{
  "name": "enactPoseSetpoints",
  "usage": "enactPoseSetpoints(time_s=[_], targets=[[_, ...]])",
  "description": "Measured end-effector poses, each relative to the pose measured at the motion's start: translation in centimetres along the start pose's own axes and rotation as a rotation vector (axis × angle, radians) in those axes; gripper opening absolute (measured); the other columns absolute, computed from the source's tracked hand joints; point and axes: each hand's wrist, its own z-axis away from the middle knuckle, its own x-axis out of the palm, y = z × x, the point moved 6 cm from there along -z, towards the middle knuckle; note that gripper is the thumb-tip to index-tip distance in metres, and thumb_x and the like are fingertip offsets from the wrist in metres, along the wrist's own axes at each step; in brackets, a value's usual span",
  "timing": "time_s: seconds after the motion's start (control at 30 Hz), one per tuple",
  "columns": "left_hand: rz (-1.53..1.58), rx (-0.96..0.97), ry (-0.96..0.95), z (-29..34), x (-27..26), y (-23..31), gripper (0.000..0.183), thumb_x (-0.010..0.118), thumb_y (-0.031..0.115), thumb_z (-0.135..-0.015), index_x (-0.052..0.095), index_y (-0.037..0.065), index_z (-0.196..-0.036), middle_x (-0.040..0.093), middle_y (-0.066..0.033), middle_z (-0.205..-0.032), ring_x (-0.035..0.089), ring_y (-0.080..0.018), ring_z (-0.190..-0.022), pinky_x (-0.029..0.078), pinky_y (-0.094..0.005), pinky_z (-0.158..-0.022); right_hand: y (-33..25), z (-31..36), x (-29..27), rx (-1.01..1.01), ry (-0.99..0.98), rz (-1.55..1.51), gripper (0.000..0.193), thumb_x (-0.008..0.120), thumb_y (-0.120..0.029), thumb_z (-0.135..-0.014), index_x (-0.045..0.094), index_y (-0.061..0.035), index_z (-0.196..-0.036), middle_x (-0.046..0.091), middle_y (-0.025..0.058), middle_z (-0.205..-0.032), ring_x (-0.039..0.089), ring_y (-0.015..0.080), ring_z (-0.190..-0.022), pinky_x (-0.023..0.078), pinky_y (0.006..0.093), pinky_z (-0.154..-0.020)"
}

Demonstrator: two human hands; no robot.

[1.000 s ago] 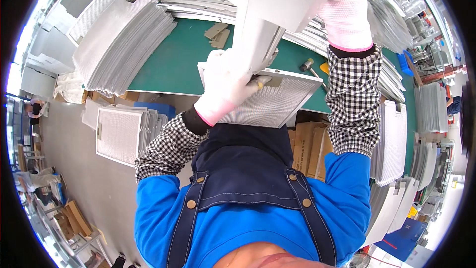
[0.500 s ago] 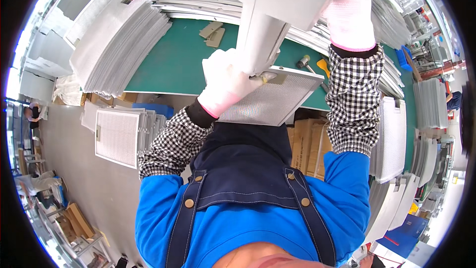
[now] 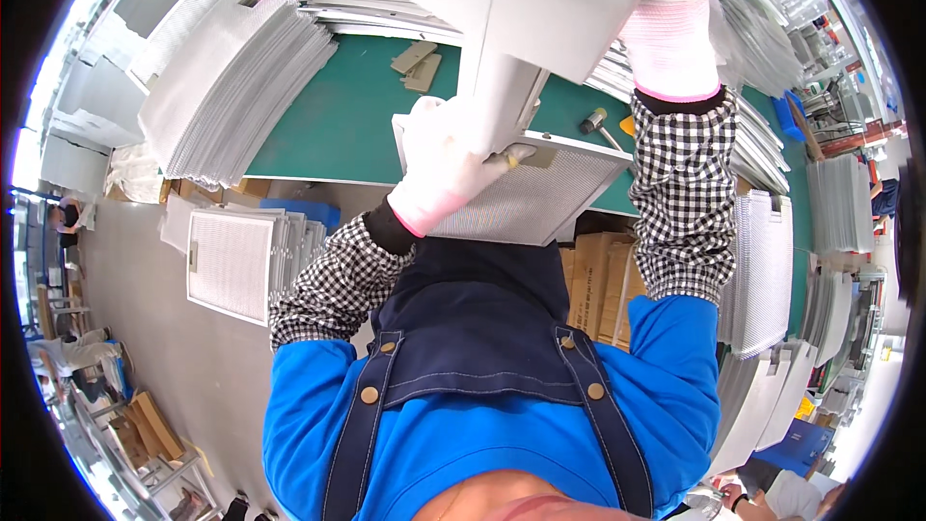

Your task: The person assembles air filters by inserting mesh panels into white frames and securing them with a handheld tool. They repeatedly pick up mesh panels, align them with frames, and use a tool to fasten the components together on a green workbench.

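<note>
My left hand [image 3: 442, 156], in a white glove, grips a framed metal mesh filter panel [image 3: 550, 195] near its far edge. Its thumb lies across the panel's face. The panel is tilted at the front edge of the green table, right below the column of a light grey bench machine [image 3: 540, 0]. Beside that machine's head is my right hand [image 3: 675, 10], also gloved and raised at the top of the view. Its fingers are hidden behind the machine head, so what they hold does not show.
A tall stack of mesh panels [image 3: 227, 87] stands on the table's left. Tan flat plates [image 3: 420, 68] and a hammer [image 3: 596, 122] lie on the green tabletop [image 3: 357, 96]. More panels stack at right [image 3: 762, 270] and lower left [image 3: 231, 260]. Cardboard boxes [image 3: 593, 280] sit underneath.
My right hand and forearm have shifted slightly left and now cover more of the yellow tool. My left hand keeps its grip on the panel. More of a person shows at lower right.
</note>
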Motion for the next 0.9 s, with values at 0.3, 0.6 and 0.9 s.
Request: enactPoseSetpoints(time_s=[0.3, 0.6, 0.9], targets=[[0.120, 0.132, -0.100, 1.4, 0.5, 0.0, 0.026, 0.078, 0.040, -0.068, 0.070, 0.025, -0.087, 0.054, 0.0057, -0.068, 0.057, -0.0148, -0.067, 0.044, -0.0350, -0.070, 2.3, 2.6, 2.0, 0.082, 0.042, -0.021, 0.011, 0.064, -0.015, -0.095, 0.061, -0.0046, -0.094, 0.060, -0.0017, -0.076, 0.054, 0.0056, -0.065, 0.042, 0.0230, -0.057], [0.515, -0.191, -0.236, 2.7, 1.3, -0.7, 0.052, 0.081, 0.043, -0.078, 0.068, 0.017, -0.121, 0.067, -0.0024, -0.104, 0.064, -0.0202, -0.091, 0.049, -0.0365, -0.080, 2.4, 4.2, 2.8, 0.130, 0.168, -0.007, 0.008, 0.065, -0.008, -0.092, 0.062, -0.0031, -0.098, 0.063, -0.0011, -0.079, 0.056, 0.0059, -0.067, 0.044, 0.0229, -0.058], [-0.023, -0.134, 0.182, 0.4, -3.2, -3.4, 0.100, 0.085, 0.028, -0.074, 0.030, 0.004, -0.155, 0.047, -0.0225, -0.142, 0.048, -0.0413, -0.127, 0.041, -0.0486, -0.106, -0.1, 2.5, 0.9, 0.016, 0.338, 0.370, 0.009, 0.065, -0.014, -0.091, 0.061, -0.0055, -0.091, 0.057, -0.0030, -0.068, 0.052, 0.0041, -0.059, 0.040, 0.0231, -0.054]])
